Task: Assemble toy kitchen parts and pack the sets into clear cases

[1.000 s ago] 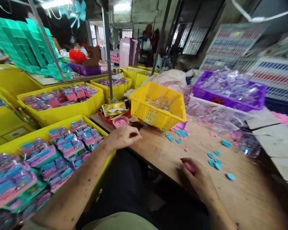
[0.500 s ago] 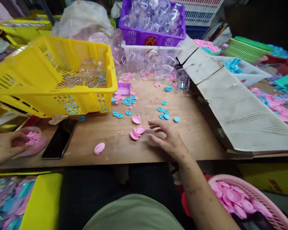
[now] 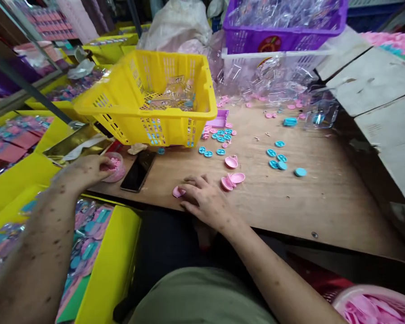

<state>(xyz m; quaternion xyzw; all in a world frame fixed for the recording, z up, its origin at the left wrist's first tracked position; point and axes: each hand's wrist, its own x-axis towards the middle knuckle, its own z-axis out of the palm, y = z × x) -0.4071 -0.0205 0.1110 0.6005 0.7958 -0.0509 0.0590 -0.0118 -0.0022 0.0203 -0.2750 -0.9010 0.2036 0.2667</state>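
My left hand (image 3: 91, 171) reaches into a small clear tub (image 3: 117, 174) of tiny pink pieces (image 3: 114, 164), fingertips pinched together at its rim; what they hold is too small to make out. My right hand (image 3: 205, 201) is low over the table, fingers apart, its index fingertip touching a pink oval plastic piece (image 3: 178, 192) near the front edge. The thumb stays slightly away from that piece. To the right of the fingers lie an opened pink oval shell (image 3: 236, 178) and, behind it, another pink shell (image 3: 231, 162).
A black phone (image 3: 138, 172) lies beside the tub. Behind it stands a yellow basket (image 3: 145, 113) with clear packaging. Blue discs (image 3: 280, 144) and a purple tray (image 3: 218, 119) are farther back. A cardboard box (image 3: 391, 112) borders the right side; a pink basket (image 3: 374, 294) sits below.
The view has swung left. My right hand has moved left from beside the opened pink shell to the pink oval piece. My left hand stays at the tub of tiny pieces.
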